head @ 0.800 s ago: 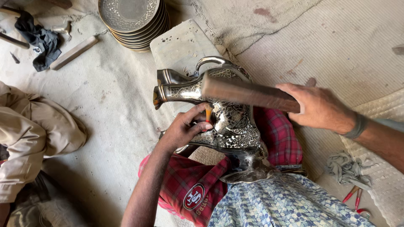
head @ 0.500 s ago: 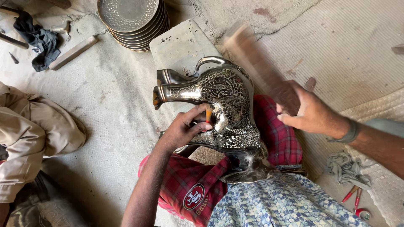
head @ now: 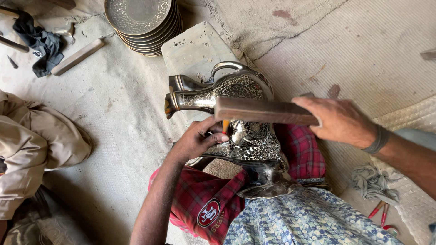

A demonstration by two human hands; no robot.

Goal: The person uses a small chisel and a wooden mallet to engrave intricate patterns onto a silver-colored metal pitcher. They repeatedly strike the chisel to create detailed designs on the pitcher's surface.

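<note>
Head view: jug (head: 236,113) spout leftward, seemingly.

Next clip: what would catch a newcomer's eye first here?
The ornate silver jug at centre, lying on red plaid cloth across the person's lap. The left hand pinches a small orange-tipped tool against it, while the right hand holds a wooden bar just above. A stack of patterned metal plates sits at top left.

stacked metal plates (head: 141,20), dark rag (head: 38,43), red-handled pliers (head: 380,212)
</note>
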